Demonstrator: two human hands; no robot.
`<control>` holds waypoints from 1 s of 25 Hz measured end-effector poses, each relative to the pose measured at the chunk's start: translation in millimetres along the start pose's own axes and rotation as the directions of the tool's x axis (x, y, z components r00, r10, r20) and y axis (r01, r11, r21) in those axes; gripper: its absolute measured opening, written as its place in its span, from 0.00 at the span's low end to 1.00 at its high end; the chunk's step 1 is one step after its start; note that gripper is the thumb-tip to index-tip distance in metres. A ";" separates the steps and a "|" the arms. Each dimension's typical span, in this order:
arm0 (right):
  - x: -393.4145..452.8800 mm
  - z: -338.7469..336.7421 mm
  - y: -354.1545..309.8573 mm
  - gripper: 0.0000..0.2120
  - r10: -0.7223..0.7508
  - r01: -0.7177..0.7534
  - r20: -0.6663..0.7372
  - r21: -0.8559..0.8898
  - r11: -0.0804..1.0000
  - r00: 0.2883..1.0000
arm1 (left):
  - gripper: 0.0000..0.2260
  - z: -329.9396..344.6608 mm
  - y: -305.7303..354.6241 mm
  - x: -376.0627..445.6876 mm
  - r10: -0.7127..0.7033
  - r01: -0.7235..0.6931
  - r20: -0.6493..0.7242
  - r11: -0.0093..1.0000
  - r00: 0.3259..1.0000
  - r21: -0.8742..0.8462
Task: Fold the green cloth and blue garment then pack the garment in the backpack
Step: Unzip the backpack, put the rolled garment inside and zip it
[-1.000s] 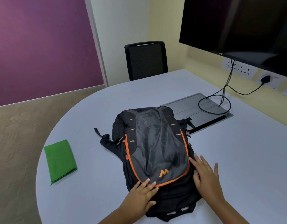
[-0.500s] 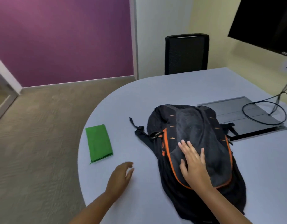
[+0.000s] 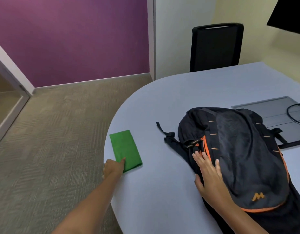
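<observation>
Head view: left hand (image 3: pixel 114 166) fingers pinch green cloth (image 3: pixel 126 150); right hand (image 3: pixel 209 173) flat, released, on backpack (image 3: pixel 243 157).

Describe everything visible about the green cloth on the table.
The green cloth is a bright, plain green fabric, soft and matte looking, folded into a flat, narrow rectangle. It lies on the pale grey table close to the rounded edge, its long side running away from the person and slightly tilted. It sits apart from the backpack, to that bag's left. The left hand touches its near corner; whether the fingers pinch it cannot be told.
</observation>
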State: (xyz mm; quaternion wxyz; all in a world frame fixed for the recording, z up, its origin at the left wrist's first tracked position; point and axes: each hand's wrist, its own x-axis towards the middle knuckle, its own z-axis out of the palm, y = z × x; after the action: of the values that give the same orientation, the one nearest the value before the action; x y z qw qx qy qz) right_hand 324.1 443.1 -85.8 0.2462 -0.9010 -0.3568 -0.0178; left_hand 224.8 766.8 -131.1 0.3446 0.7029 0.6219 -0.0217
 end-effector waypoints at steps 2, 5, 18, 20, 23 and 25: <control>-0.7 2.3 -1.1 0.40 0.040 -0.040 0.006 0.017 0.999 0.999 | 0.33 2.7 7.2 19.5 -0.069 0.071 0.051 0.996 0.996 -0.049; 3.3 7.4 -5.0 0.39 0.156 -0.154 -0.012 0.093 0.984 0.988 | 0.33 12.0 16.9 24.9 -0.181 0.190 0.075 0.974 0.981 -0.125; 5.4 7.5 -32.1 0.35 0.127 -0.129 0.025 0.276 0.953 0.992 | 0.19 4.9 24.6 -17.9 -0.096 0.569 0.628 0.545 0.772 -0.616; 0.9 0.8 -35.3 0.34 0.142 -0.142 0.023 0.293 0.946 0.990 | 0.19 3.7 25.7 -29.0 -0.016 0.549 0.631 0.510 0.776 -0.662; -7.5 -5.0 -38.6 0.32 0.216 -0.210 0.026 0.355 0.911 0.976 | 0.18 3.7 32.4 -52.7 0.069 0.536 0.635 0.470 0.770 -0.701; -8.3 -5.3 -44.0 0.31 0.318 -0.305 0.051 0.460 0.834 0.947 | 0.16 4.9 39.5 -66.9 0.113 0.540 0.636 0.429 0.763 -0.724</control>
State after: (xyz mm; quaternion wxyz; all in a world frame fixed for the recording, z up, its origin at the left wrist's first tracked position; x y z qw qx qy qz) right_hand 290.0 462.8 -63.9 0.4579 -0.8618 -0.1960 0.0953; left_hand 246.8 707.2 -86.0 0.8267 0.2817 0.4858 0.0353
